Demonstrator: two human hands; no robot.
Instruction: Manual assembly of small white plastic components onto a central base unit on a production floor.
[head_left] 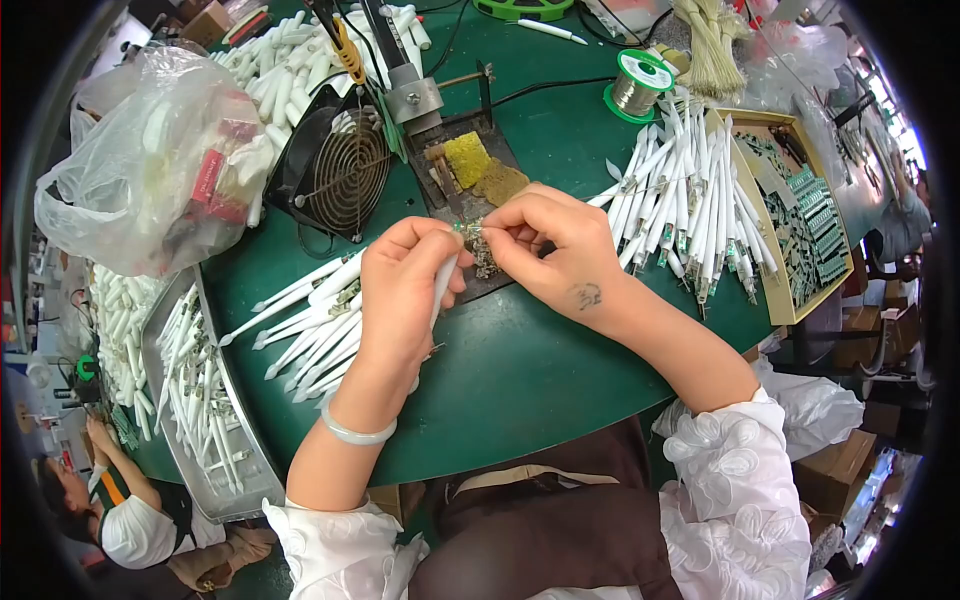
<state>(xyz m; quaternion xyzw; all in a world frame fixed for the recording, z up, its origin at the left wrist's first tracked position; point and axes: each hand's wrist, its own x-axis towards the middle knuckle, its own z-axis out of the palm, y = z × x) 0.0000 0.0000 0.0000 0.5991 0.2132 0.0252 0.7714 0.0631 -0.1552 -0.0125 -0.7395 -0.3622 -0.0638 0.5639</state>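
My left hand [398,285] is closed around a slim white plastic stick [443,283], its upper end at the fingertips. Close beside it my right hand [555,245] pinches thumb and forefinger together; whatever lies between them is too small to make out. Both sets of fingertips meet just below the soldering iron [452,190], over a dark base plate strewn with solder scraps [483,255]. Left of my left hand lies a bundle of white pointed sticks [320,330]. A larger heap of similar sticks with small green circuit boards [690,195] spreads beyond my right hand.
Behind the hands stand a yellow sponge [466,160], a black fan [345,165] and a solder spool [642,85]. A yellow box of circuit boards [815,215] is at right. At left are a plastic bag [130,190], a metal tray [262,475] and another person [130,510].
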